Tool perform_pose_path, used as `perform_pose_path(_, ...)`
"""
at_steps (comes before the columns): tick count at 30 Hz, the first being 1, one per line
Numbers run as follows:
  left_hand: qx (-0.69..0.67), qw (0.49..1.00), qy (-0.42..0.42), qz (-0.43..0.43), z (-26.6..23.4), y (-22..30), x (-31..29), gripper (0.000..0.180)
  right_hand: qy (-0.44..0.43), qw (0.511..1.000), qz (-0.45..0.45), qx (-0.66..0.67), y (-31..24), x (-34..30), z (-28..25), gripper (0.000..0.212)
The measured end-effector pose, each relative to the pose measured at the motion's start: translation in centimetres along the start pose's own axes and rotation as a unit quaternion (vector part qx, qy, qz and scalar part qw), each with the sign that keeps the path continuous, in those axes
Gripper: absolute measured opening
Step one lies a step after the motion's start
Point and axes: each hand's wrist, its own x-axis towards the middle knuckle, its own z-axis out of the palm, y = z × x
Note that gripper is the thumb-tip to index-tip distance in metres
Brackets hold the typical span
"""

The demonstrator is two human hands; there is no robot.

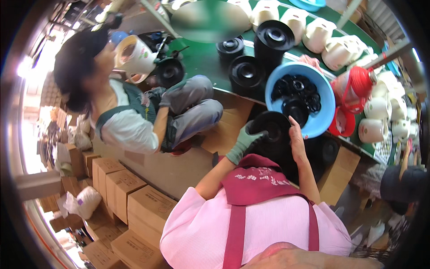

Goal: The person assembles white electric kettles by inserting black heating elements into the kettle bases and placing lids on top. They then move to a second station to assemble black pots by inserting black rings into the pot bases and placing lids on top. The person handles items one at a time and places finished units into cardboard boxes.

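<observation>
Over my lap is a round black plastic part (268, 122) with a wide rim and a raised middle. My left hand (246, 142), in a grey-green glove, grips its left side with the thumb over the face. My bare right hand (297, 138) is against its right edge, fingers fairly straight along the rim; its far side is hidden. Just beyond stands a light blue basin (328, 96) holding several black rings (298, 89) and a black cup-shaped piece (295, 111). More dark round parts (327, 150) lie below the basin, partly hidden.
Stacked black parts (273, 38) stand on the green bench (199, 60), near cream pitcher bodies (316, 33). A red jug (354, 85) and red bowl (344, 122) are right of the basin. At left a co-worker (130, 116) sits holding a pitcher body; cartons (148, 204) are piled behind.
</observation>
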Motion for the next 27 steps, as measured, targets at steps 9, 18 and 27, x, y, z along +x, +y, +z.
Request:
perform_pose_path(9,-0.003,1.000,0.009,-0.008,0.0,-1.0,0.5,0.063,0.019,0.967,-0.102,-0.231,2.8,0.9,0.3,0.066)
perform_pose_path(18,-0.015,0.999,0.025,0.021,-4.0,2.5,7.6,0.072,-0.031,0.997,0.078,-0.002,3.7,4.9,-1.2,0.058)
perform_pose_path(27,0.477,0.792,0.322,0.202,-8.6,7.4,21.9,0.084,0.232,0.819,0.109,-0.513,11.5,14.6,-15.0,0.056)
